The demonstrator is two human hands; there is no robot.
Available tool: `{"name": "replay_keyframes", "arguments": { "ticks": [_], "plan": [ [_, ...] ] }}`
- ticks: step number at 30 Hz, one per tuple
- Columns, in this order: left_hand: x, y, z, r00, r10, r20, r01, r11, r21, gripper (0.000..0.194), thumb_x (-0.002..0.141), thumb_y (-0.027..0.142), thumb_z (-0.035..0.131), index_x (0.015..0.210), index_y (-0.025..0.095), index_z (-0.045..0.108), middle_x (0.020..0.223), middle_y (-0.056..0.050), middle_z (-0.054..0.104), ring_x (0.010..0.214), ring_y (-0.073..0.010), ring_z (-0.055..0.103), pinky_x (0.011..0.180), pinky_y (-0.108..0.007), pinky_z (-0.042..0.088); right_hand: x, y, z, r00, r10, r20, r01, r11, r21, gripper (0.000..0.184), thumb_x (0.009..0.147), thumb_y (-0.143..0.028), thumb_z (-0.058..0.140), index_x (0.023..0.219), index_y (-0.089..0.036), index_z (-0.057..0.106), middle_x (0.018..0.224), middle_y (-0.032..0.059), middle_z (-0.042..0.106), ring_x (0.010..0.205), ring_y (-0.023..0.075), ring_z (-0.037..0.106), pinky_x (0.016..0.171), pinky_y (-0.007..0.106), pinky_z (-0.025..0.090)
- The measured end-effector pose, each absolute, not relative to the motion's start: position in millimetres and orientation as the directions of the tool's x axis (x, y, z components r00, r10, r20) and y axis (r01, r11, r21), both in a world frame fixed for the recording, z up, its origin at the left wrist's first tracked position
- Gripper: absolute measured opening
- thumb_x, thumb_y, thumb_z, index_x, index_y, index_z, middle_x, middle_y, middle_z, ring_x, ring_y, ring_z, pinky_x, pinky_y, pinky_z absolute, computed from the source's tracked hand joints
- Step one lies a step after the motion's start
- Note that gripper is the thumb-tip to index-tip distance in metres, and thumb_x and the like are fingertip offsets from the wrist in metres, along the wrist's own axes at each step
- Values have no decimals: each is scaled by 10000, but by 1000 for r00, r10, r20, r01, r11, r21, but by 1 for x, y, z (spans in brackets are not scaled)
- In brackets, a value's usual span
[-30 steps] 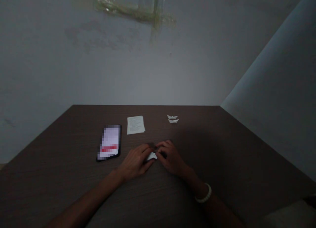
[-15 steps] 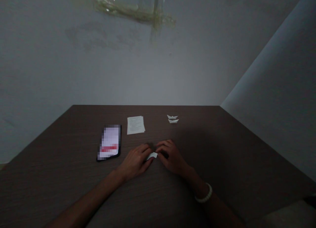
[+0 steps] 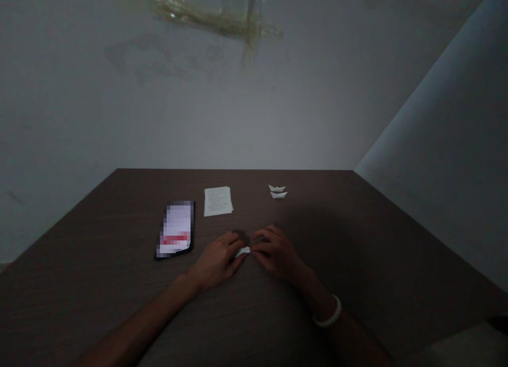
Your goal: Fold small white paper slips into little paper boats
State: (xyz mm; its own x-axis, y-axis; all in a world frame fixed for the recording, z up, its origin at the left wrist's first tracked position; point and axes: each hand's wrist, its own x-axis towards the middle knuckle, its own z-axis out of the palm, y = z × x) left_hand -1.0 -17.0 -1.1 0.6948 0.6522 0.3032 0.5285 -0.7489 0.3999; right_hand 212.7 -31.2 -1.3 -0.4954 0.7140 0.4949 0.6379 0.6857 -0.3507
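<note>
A small folded piece of white paper (image 3: 243, 251) lies between my two hands, low over the table. My left hand (image 3: 220, 256) is closed on its left part, thumb below and fingers above, hiding much of it. At the right end, the thumb and index finger of my right hand (image 3: 278, 254) pinch the paper's edge. Beyond my right hand two small folded paper boats (image 3: 278, 192) sit close together, one in front of the other. A stack of printed paper sheets (image 3: 218, 201) lies beyond my left hand.
A phone (image 3: 175, 229) with a lit, pixelated screen lies left of my left hand. Everything rests on a dark brown table (image 3: 397, 261) that meets a grey wall (image 3: 238, 123) at the back. Another wall surface (image 3: 448, 144) borders the table's right side.
My right thumb and index finger have closed onto the paper's right end, and less of the paper shows now. My left hand has stayed in place.
</note>
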Motion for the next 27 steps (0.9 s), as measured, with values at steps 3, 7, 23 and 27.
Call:
{"name": "replay_keyframes", "arguments": {
  "ticks": [3, 7, 23, 27],
  "plan": [
    [-2, -16, -2, 701, 637, 321, 502, -760, 412, 151, 913, 200, 484, 963, 161, 621, 1013, -89, 581, 949, -214, 560, 842, -354, 490, 212, -31, -1, -501, 729, 466, 648, 673, -357, 111, 830, -150, 635, 839, -235, 705, 1018, 46, 637, 968, 214, 519, 867, 374, 437],
    [-3, -17, 0, 697, 632, 339, 478, -762, 437, 180, 889, 165, 473, 913, 155, 651, 1005, -94, 579, 927, -208, 562, 837, -357, 489, 211, -32, -2, -496, 750, 437, 651, 654, -385, 106, 835, -147, 628, 848, -225, 699, 1028, 51, 629, 977, 212, 519, 876, 377, 439],
    [-5, -20, 3, 735, 600, 316, 467, -785, 406, 268, 817, 95, 453, 957, 149, 675, 976, -96, 565, 879, -207, 569, 803, -343, 490, 205, -31, -10, -356, 823, 442, 668, 555, -495, 116, 729, -129, 691, 785, -231, 696, 1021, 40, 623, 959, 209, 536, 849, 362, 437],
    [-4, -20, 4, 754, 574, 320, 452, -807, 381, 252, 819, 94, 455, 926, 156, 674, 901, -82, 566, 852, -201, 559, 756, -316, 481, 205, -32, -9, -364, 822, 438, 668, 558, -493, 103, 746, -140, 685, 786, -234, 700, 1014, 44, 630, 963, 211, 537, 849, 364, 441]
  ]
}}
